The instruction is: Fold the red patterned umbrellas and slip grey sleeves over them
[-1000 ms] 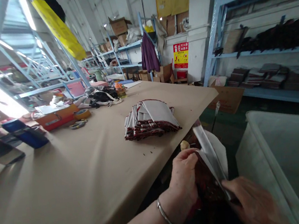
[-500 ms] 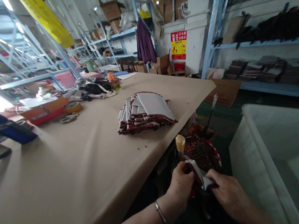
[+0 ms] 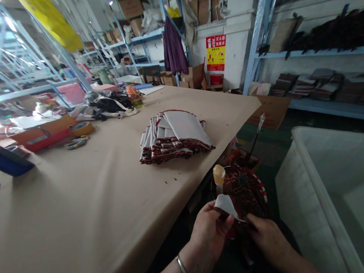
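Fabric pc [image 3: 225, 204] btwn L hand [image 3: 207, 231] & R hand [image 3: 267, 235], partly hidden

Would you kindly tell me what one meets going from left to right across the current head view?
Dark blue object, orange-and-red box, stack of cloth pieces, held cloth piece, right hand, pale bin.

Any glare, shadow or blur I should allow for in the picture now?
Head view: glare washes out the far left edge; head view: deep shadow beside the table swallows detail around the right hand, though the pale cloth in the left hand stands out.
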`<action>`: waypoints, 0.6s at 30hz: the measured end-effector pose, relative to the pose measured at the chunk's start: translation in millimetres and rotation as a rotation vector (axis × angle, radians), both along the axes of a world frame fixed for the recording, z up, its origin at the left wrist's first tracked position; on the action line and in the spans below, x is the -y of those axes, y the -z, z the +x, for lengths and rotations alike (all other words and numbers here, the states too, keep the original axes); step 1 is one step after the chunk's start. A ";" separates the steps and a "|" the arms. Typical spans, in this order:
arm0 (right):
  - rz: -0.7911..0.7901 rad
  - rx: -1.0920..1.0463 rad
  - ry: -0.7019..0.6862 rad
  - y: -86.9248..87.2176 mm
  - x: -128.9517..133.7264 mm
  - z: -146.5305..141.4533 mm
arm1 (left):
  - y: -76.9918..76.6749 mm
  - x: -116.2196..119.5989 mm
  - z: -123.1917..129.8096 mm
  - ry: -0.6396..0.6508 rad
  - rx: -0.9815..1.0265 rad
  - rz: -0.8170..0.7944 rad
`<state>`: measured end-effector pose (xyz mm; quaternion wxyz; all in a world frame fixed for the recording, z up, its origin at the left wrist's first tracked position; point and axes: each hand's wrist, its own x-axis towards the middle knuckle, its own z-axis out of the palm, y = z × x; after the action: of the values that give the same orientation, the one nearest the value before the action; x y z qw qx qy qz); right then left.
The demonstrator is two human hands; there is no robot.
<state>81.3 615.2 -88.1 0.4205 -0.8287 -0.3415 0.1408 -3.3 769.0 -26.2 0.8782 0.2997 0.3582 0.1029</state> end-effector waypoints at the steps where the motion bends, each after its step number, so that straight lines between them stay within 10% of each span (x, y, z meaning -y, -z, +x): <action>1: 0.133 -0.219 0.056 -2.4 -3.4 0.4 | 4.2 0.4 -1.6 0.031 0.004 0.047; 5: 0.671 -1.108 0.269 -34.1 -18.6 6.7 | 5.8 -0.1 -10.0 0.404 0.046 0.322; 8: 0.648 -1.383 0.220 -69.6 -26.4 8.4 | -18.0 -10.8 -12.0 0.620 0.201 0.390; 14: 0.614 -1.334 -0.182 -133.8 -53.6 44.4 | -72.6 -62.1 18.8 0.427 0.328 0.153; 18: 0.683 -1.168 -0.087 -127.3 -100.8 93.5 | -68.3 -82.9 54.1 0.252 0.184 0.060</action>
<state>174.8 716.0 39.2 0.7682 -0.4227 -0.1168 0.4665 50.9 852.0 42.1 0.9040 0.3575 0.2327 0.0295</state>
